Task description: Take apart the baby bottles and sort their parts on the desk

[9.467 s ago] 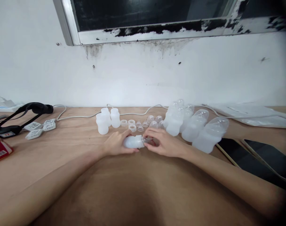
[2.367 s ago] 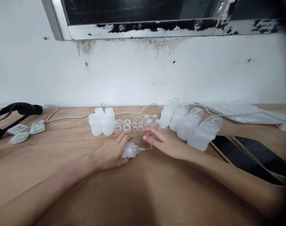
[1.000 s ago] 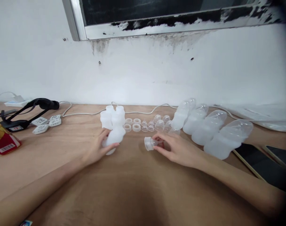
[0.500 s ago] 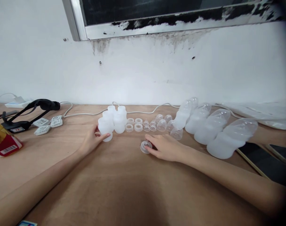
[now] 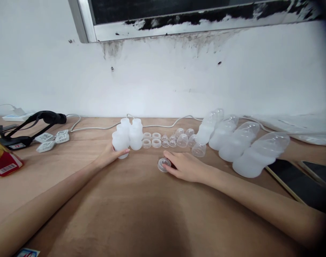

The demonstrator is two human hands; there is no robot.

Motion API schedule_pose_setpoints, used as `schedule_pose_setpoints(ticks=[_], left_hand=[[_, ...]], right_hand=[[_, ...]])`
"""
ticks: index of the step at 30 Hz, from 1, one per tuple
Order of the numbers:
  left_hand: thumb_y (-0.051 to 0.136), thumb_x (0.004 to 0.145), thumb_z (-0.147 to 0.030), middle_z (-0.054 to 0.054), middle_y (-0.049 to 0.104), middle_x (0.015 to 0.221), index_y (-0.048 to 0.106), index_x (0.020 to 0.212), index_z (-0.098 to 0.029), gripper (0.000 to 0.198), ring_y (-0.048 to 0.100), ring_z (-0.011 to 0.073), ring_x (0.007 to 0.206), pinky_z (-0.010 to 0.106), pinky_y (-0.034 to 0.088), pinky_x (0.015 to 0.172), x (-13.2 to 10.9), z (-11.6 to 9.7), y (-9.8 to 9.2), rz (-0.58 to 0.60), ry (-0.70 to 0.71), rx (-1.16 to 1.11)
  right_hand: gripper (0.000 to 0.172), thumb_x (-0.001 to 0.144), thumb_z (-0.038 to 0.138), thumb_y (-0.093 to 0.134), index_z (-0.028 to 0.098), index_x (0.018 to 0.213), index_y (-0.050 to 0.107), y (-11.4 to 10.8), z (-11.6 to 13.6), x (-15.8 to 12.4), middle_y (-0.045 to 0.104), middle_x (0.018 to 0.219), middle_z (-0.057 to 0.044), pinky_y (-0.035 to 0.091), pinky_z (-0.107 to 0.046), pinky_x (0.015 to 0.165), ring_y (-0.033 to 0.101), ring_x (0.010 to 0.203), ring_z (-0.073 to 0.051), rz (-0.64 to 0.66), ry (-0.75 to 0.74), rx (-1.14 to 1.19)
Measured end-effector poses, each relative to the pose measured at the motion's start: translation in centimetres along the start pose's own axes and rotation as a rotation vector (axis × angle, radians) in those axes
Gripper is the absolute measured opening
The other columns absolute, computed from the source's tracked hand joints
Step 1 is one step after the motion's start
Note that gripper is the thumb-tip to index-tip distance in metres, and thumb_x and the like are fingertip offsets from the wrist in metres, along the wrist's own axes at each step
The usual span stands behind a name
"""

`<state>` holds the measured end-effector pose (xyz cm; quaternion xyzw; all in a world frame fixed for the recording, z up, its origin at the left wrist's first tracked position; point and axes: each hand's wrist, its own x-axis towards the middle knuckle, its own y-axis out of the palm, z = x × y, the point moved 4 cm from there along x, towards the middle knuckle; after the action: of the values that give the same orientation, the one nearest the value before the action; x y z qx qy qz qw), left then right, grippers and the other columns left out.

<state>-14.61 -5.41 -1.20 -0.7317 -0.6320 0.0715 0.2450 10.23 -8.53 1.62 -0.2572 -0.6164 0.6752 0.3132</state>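
At the left end of the row, my left hand (image 5: 109, 155) closes around the nearest milky white baby bottle (image 5: 120, 142), thumb across its front and fingers hidden behind. Several like bottles without tops (image 5: 136, 132) stand behind and beside it. My right hand (image 5: 184, 165) pinches a clear bottle nipple set in a screw ring (image 5: 163, 165), low over or on the table. Beyond it lie white screw rings (image 5: 156, 143), small clear nipples (image 5: 172, 143) and clear dome caps (image 5: 198, 150). Several capped bottles (image 5: 248, 166) stand in a slanting row on the right.
Two dark phone-like slabs (image 5: 294, 182) lie at the right. On the left are a black head strap (image 5: 46, 117), white printed tags (image 5: 46, 146) and a red and yellow packet (image 5: 4, 160). A white cable (image 5: 98, 128) runs along the wall side of the wooden table (image 5: 131, 214).
My left hand has taken a fuller grip on the front bottle, its thumb reaching further across. My right hand keeps its pinch on the nipple and ring. The view has shifted slightly.
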Motion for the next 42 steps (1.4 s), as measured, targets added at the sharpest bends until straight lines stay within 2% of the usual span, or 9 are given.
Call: schedule_pose_setpoints(ticks=[5,10,12,14,15,18,27,33,42], left_hand=[[0.058,0.068,-0.039,0.01,0.043,0.117,0.034,0.119,-0.013,0.062,0.043,0.0186,0.105,0.029,0.038,0.088,-0.1,-0.2,-0.1,-0.049,-0.012,-0.038],[0.06,0.067,-0.031,0.012,0.021,0.13,0.026,0.123,-0.014,0.068,0.022,0.0206,0.121,0.033,0.026,0.098,-3.1,-5.2,-1.8,-0.629,0.392,0.344],[0.059,0.067,-0.024,0.011,0.027,0.125,0.032,0.116,-0.015,0.057,0.025,0.0199,0.118,0.034,0.027,0.097,-4.3,-8.1,0.0,-0.538,0.596,0.49],[0.051,0.072,-0.022,0.008,0.034,0.119,0.036,0.11,-0.016,0.041,0.032,0.0155,0.113,0.029,0.029,0.095,-4.5,-9.7,3.5,-0.173,0.671,0.546],[0.049,0.075,-0.026,0.008,0.036,0.118,0.035,0.113,-0.016,0.041,0.034,0.014,0.111,0.027,0.031,0.094,-4.3,-9.8,5.5,0.038,0.605,0.591],[0.054,0.069,-0.046,0.008,0.043,0.112,0.032,0.118,-0.012,0.064,0.041,0.0171,0.1,0.03,0.036,0.086,-3.1,-8.9,9.8,0.269,0.36,0.586],[0.058,0.066,-0.032,-0.003,0.055,0.08,0.056,0.096,-0.019,0.033,0.047,0.0103,0.07,0.021,0.035,0.062,0.5,-6.9,10.6,0.292,0.183,0.449],[0.046,0.075,-0.029,0.007,0.039,0.105,0.05,0.107,-0.016,0.035,0.043,0.0143,0.091,0.027,0.034,0.085,1.5,-5.9,10.5,0.19,0.288,0.646],[0.044,0.075,-0.02,0.011,0.036,0.106,0.039,0.116,-0.012,0.042,0.042,0.0179,0.097,0.031,0.036,0.086,2.5,-5.4,11.1,0.126,0.26,0.769]], right_hand=[[0.023,0.083,0.038,0.029,0.016,0.082,0.035,0.0,-0.1,0.0,0.051,0.074,-0.001,0.023,-0.023,0.049,0.044,0.059,-0.012,-0.011,0.001,0.001],[0.028,0.081,0.043,0.031,0.016,0.081,0.039,-0.3,-0.3,0.2,0.05,0.071,-0.002,0.024,-0.021,0.046,0.043,0.054,-0.01,0.049,0.033,0.05],[0.031,0.08,0.045,0.032,0.016,0.079,0.041,-0.3,-0.5,0.4,0.049,0.069,-0.002,0.025,-0.02,0.043,0.041,0.049,-0.009,0.105,0.061,0.109],[0.032,0.079,0.046,0.034,0.015,0.077,0.043,-0.2,-0.5,0.7,0.049,0.066,-0.003,0.026,-0.02,0.042,0.04,0.046,-0.008,0.15,0.085,0.16],[0.031,0.078,0.044,0.035,0.015,0.076,0.044,-0.2,-0.5,0.8,0.05,0.066,-0.003,0.026,-0.02,0.042,0.04,0.047,-0.008,0.155,0.085,0.177],[0.022,0.074,0.034,0.039,0.014,0.077,0.048,0.1,-0.4,1.1,0.052,0.071,-0.004,0.028,-0.02,0.046,0.044,0.053,-0.009,0.106,0.084,0.205],[0.03,0.085,0.036,0.023,0.012,0.082,0.04,1.5,-3.6,0.7,0.054,0.067,-0.002,0.033,-0.02,0.048,0.045,0.049,-0.006,0.056,0.198,0.56],[0.032,0.075,0.045,0.041,0.013,0.078,0.046,0.8,-6.1,1.4,0.051,0.07,-0.005,0.03,-0.023,0.052,0.046,0.06,-0.013,-0.119,0.285,0.169],[0.03,0.08,0.042,0.038,0.015,0.086,0.048,1.6,-5.2,2.7,0.054,0.078,-0.007,0.03,-0.026,0.052,0.05,0.067,-0.019,-0.138,0.306,-0.074]])
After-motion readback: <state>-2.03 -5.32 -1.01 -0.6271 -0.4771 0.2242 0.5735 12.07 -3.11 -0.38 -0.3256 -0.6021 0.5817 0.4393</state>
